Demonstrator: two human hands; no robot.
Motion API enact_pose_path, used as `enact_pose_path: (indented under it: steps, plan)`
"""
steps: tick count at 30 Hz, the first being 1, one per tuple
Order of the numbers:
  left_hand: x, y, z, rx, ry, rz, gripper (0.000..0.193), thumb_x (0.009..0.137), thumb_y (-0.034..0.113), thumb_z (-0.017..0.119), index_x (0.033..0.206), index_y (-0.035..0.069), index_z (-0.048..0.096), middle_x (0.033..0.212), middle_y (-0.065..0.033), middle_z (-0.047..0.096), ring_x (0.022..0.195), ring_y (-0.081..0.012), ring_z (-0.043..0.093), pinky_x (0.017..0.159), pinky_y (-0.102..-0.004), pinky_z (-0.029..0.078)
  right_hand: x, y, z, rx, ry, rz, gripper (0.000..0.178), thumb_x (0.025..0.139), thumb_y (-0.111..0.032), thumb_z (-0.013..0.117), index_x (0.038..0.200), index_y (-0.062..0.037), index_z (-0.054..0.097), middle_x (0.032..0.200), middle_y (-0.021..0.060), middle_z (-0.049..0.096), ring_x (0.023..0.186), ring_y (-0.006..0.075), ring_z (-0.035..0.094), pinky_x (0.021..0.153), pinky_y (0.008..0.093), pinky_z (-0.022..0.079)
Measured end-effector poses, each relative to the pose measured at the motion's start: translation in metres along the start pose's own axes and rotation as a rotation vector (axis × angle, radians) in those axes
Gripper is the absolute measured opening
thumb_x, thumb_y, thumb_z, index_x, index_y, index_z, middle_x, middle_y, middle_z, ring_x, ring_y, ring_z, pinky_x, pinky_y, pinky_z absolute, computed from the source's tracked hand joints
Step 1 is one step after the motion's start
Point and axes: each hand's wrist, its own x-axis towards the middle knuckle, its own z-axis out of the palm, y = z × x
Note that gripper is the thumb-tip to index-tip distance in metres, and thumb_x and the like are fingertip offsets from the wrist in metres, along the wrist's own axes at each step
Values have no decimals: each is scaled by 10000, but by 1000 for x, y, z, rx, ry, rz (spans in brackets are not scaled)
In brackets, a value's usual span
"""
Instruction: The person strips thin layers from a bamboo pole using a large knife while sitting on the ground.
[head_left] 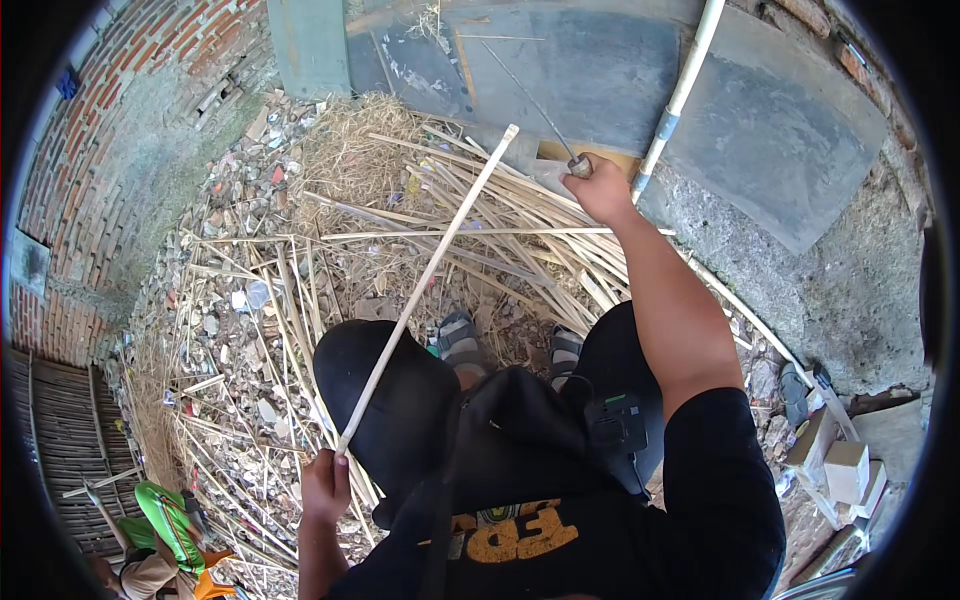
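"Brick wall (pixel 110 130) on the far left, dark flat panels (pixel 590 75) along the far side, and rubble-strewn ground (pixel 212 322) between them: that's what the head camera sends me."

"Where's the pale strip (pixel 431 262)?"

"I see it slanting across the middle, near end low on the left, far end raised toward the panels. It crosses over the left knee (pixel 345 360); I can't tell from here whether it touches the cloth."

"And the hands?"

"I have the left hand (pixel 325 485) pinching the strip's near end between thumb and fingers. The right hand (pixel 603 190), farther off, is wrapped round the handle of a thin metal tool (pixel 580 167), its shaft pointing far and left."

"Is the tool against the strip?"

"Apart. Its handle sits to the right of the strip's far end."

"What's around?"

"I've got loose strips (pixel 580 231) heaped beyond the knees, with dry straw (pixel 345 150) at their far left. A white pipe (pixel 690 75) slants down behind the right hand. White boxes (pixel 848 470) stand on the near right, and another person (pixel 168 520) in green shows at the near left."
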Motion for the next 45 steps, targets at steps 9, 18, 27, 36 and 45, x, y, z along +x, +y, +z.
enact_pose_path:
  steps: [9,18,27,36,45]
  plan:
    - [2,18,-1,-64,-10,-120,213,989,177,571,851,13,566,597,-183,570,534,-374,592,520,-439,437,-18,-22,12,122,-79,-263,257,810,-269,735,959,-67,683,828,164,698,793,327,691,737,417,534]
    - [0,18,12,-24,-13,-64,349,1049,289,438,854,23,552,646,-231,581,621,-473,593,546,-502,429,-52,-63,27,-304,-359,-590,220,741,-201,704,939,-114,664,826,147,697,846,360,689,753,497,545]
    - [3,20,13,-18,30,-33,385,1062,320,418,838,34,547,609,-217,563,592,-469,587,527,-506,424,-52,-67,26,-224,-322,-569,187,723,-169,709,889,-99,657,779,132,687,793,366,683,705,477,538]
    - [4,22,24,143,99,-36,310,1029,247,478,800,44,521,613,-237,563,587,-485,575,525,-548,418,-33,-44,35,-87,-403,-346,174,749,-172,694,909,-105,681,790,128,695,750,319,682,695,437,544]
    - [9,18,28,110,66,-42,326,1035,264,471,797,45,512,603,-239,557,603,-501,573,529,-557,417,-42,-48,52,-143,-520,-428,272,754,-202,687,1011,-115,704,832,155,695,854,358,692,776,467,553]
